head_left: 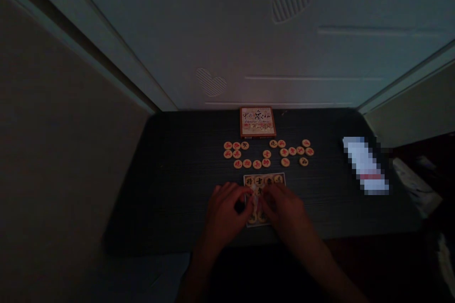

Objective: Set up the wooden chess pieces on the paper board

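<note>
The left hand [223, 215] and right hand [282, 208] sit close together, fingers curled over a card [265, 176] of black-marked discs [259, 181]; whether they clamp any disc cannot be told. On the table [159, 189], a box [258, 121] lies at twelve o'clock, a blurred packet [366, 165] at two, and red-marked discs [236, 154] at eleven and one.
</note>
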A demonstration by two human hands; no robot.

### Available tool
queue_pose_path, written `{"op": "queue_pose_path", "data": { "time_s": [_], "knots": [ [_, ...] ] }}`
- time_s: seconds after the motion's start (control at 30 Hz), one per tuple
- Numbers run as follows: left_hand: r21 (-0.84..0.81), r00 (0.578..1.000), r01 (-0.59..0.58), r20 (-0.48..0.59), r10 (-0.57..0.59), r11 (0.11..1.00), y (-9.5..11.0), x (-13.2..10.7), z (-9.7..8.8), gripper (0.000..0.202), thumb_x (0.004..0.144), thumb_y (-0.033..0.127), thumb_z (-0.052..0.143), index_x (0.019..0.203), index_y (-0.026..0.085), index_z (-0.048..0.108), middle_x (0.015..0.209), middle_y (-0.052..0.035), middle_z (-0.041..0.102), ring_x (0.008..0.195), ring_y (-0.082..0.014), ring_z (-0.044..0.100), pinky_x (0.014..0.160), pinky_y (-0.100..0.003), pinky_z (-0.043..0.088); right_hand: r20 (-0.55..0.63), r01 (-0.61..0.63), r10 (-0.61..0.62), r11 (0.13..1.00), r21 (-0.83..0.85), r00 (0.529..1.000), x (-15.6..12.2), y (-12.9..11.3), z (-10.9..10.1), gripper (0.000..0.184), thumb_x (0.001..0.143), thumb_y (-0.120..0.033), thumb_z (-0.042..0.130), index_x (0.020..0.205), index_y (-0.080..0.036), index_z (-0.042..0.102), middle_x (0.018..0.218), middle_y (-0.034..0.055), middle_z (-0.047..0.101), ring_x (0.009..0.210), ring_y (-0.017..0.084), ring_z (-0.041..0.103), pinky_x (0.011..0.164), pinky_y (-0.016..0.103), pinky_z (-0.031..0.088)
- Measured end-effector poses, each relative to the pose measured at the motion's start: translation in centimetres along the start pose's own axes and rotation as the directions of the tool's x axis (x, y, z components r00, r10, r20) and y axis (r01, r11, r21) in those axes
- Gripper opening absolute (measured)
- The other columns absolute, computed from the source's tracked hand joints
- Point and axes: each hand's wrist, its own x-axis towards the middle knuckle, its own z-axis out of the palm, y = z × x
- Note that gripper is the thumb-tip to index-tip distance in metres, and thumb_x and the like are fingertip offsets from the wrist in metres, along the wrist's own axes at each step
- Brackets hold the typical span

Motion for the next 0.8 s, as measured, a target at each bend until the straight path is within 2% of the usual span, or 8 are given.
{"op": "queue_pose_path", "data": {
  "time_s": [0.13, 0.3, 0.43, 0.53, 0.63, 0.8],
  "knots": [
    [-0.004, 1.000, -0.002, 0.004, 0.003, 1.000, -0.1, 0.0, 0.0, 0.010, 0.093, 0.022, 0.061, 0.099, 0.026, 0.067, 0.081, 0.0011, 0.064, 0.084, -0.0203, 0.059, 0.081, -0.038, 0.039, -0.011, 0.035, -0.035, 0.999, 0.038, 0.999, -0.2, 0.1, -0.4, 0.004, 0.094, -0.018, 0.062, 0.095, -0.021, 0.064, 0.093, 0.0048, 0.069, 0.079, 0.019, 0.068, 0.072, 0.031, 0.055],
    [0.002, 1.000, -0.006, -0.008, 0.006, 1.000, 0.0, 0.0, -0.1, 0.010, 0.092, 0.027, 0.062, 0.102, 0.025, 0.064, 0.079, 0.0016, 0.062, 0.081, -0.0202, 0.058, 0.080, -0.038, 0.039, -0.129, 0.064, -0.051, 0.993, 0.102, 0.990, -0.9, 0.9, -2.1, 0.010, 0.098, -0.023, 0.056, 0.101, -0.022, 0.065, 0.097, 0.0066, 0.070, 0.088, 0.020, 0.069, 0.079, 0.033, 0.057],
    [0.030, 1.000, 0.012, 0.000, -0.012, 0.999, 0.2, 0.1, -0.1, 0.009, 0.089, 0.028, 0.065, 0.097, 0.025, 0.062, 0.078, 0.0018, 0.060, 0.078, -0.0204, 0.058, 0.077, -0.037, 0.039, -0.252, -0.018, 0.030, 0.998, 0.053, 0.967, -1.2, 2.5, -2.8, 0.014, 0.097, -0.028, 0.058, 0.106, -0.023, 0.067, 0.102, 0.0085, 0.070, 0.094, 0.023, 0.067, 0.086, 0.040, 0.057],
    [0.047, 1.000, 0.026, 0.000, -0.026, 0.999, 0.3, 0.1, -0.1, 0.005, 0.089, 0.026, 0.064, 0.093, 0.025, 0.060, 0.077, 0.0024, 0.060, 0.078, -0.0199, 0.058, 0.078, -0.037, 0.038, -0.302, -0.075, 0.086, 0.996, 0.046, 0.949, -1.4, 3.5, -2.4, 0.017, 0.095, -0.031, 0.060, 0.108, -0.023, 0.067, 0.105, 0.0095, 0.068, 0.095, 0.024, 0.065, 0.085, 0.041, 0.057],
    [0.059, 0.999, 0.036, 0.007, -0.037, 0.998, 0.4, 0.1, -0.2, 0.002, 0.090, 0.025, 0.062, 0.091, 0.024, 0.059, 0.077, 0.0023, 0.059, 0.077, -0.0195, 0.057, 0.078, -0.037, 0.038, -0.280, -0.097, 0.120, 0.991, 0.095, 0.952, -1.5, 4.0, -1.8, 0.016, 0.095, -0.030, 0.060, 0.107, -0.022, 0.065, 0.101, 0.0078, 0.067, 0.088, 0.022, 0.065, 0.079, 0.036, 0.057],
    [0.046, 0.998, 0.065, 0.010, -0.066, 0.997, 0.9, 0.1, -0.1, 0.015, 0.085, 0.030, 0.069, 0.092, 0.023, 0.057, 0.081, 0.0010, 0.060, 0.079, -0.0204, 0.056, 0.077, -0.036, 0.039, -0.287, -0.111, 0.159, 0.978, 0.178, 0.945, -1.5, 4.3, -0.8, 0.014, 0.095, -0.032, 0.059, 0.103, -0.021, 0.064, 0.095, 0.0058, 0.067, 0.085, 0.021, 0.064, 0.075, 0.034, 0.055]
  ]
}}
